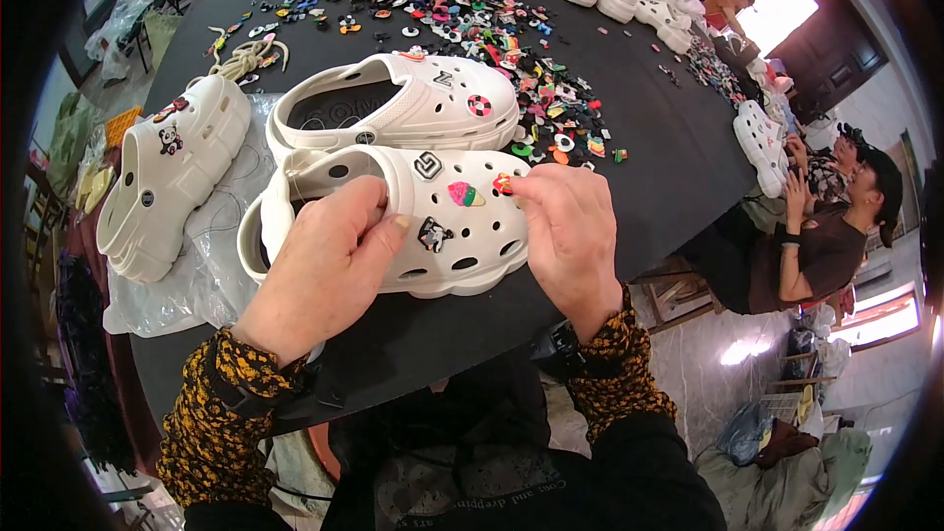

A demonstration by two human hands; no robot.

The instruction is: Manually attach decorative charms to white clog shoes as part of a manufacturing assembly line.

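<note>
The left hand [329, 261] is closed around the heel side of a white clog [393, 221] lying near the front edge of the black table [669, 167], while the right hand [570, 231] pinches a small red charm [503, 184] against the clog's toe. A clear plastic bag [211, 236] lies crumpled under the left-side clog [167, 177], just beside the table's left edge. Loose charms [472, 25] cover the middle; bare tabletop shows to the right of the hands.

Three white clogs near the hands: one held [413, 221], one behind it [403, 103], one at left [172, 172], four charms on the held clog, scattered charms [472, 20] beyond counting
</note>
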